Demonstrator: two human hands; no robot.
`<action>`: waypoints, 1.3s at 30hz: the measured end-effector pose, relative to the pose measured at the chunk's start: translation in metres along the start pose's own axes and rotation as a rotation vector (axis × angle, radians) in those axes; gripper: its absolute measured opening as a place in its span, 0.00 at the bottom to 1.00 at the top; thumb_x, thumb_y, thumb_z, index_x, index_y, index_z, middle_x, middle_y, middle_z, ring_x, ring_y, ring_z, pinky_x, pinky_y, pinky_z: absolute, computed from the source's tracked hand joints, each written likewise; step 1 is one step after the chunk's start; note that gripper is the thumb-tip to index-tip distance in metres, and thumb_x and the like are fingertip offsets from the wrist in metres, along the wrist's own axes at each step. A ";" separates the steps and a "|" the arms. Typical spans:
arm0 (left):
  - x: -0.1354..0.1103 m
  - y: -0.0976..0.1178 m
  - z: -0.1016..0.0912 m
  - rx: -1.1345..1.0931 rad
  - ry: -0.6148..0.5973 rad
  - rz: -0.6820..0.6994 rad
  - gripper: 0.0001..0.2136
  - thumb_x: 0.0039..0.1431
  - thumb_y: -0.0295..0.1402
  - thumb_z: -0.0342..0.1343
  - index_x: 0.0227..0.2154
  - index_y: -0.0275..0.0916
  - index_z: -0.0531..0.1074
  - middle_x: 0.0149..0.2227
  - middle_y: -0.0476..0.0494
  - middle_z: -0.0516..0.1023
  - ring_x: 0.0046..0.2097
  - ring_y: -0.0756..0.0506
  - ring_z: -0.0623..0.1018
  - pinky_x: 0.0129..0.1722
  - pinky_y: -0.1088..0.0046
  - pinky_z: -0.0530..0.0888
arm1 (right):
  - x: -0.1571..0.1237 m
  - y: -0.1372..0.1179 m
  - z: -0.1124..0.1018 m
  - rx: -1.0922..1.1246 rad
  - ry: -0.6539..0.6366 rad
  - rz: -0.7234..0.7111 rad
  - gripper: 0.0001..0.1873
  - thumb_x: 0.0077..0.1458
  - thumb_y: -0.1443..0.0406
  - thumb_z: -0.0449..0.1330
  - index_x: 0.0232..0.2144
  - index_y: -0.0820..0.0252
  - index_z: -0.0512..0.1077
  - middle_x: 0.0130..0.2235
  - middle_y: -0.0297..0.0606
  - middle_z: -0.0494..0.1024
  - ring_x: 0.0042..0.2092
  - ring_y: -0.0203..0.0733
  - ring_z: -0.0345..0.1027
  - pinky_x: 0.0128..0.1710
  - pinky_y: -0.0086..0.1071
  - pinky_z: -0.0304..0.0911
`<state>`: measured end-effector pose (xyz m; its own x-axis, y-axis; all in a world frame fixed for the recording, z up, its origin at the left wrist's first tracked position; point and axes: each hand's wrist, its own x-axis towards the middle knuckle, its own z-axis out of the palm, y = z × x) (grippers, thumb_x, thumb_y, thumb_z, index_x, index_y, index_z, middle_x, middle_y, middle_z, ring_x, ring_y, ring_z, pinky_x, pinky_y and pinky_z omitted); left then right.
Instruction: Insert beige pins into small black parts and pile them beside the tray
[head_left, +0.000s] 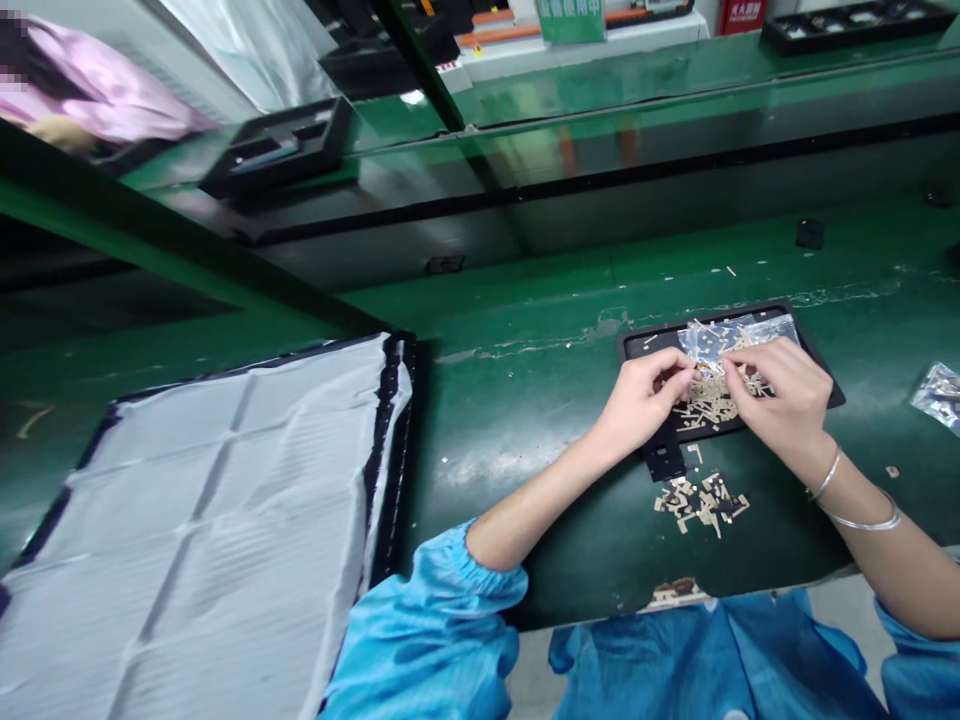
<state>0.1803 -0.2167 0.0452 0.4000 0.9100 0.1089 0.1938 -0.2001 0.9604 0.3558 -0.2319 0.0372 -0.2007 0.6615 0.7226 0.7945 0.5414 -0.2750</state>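
Beige pieces (706,412) are being handled in the black tray (835,395), seemingly partway, many being left: left hand (643,395) is being held half-pinched, grip unclear; near-side pile (705,507), maybe done, is being left out; right hand (787,390) is being held likewise, contents hidden.

Colours and patterns at the workstation. The bench (525,400) is glossy dark green, marked with pale, streaky scuffs. The tray (636,347) is black; the small pieces (712,408) in it are cream to beige, while the loose pile (705,507) mixes beige with black. The plastic bag (765,329) is transparent with whitish glints. The sleeve (442,600) is bright blue, the bangle (862,522) silver. The sheet (285,510) is pale grey, finely ribbed, crossed by darker bands. The sign (571,20) is green with white characters.
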 end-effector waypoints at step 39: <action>0.011 0.020 -0.045 -0.173 -0.159 -0.147 0.11 0.49 0.36 0.60 0.22 0.35 0.66 0.23 0.52 0.67 0.25 0.54 0.65 0.26 0.78 0.63 | 0.007 -0.001 -0.007 1.008 -0.104 0.721 0.04 0.46 0.67 0.64 0.23 0.57 0.71 0.23 0.32 0.74 0.24 0.32 0.66 0.20 0.25 0.59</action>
<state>0.1482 -0.1941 0.0776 0.5169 0.8537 -0.0634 0.1098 0.0073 0.9939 0.3578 -0.2310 0.0473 0.0177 0.9864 0.1635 -0.0423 0.1641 -0.9855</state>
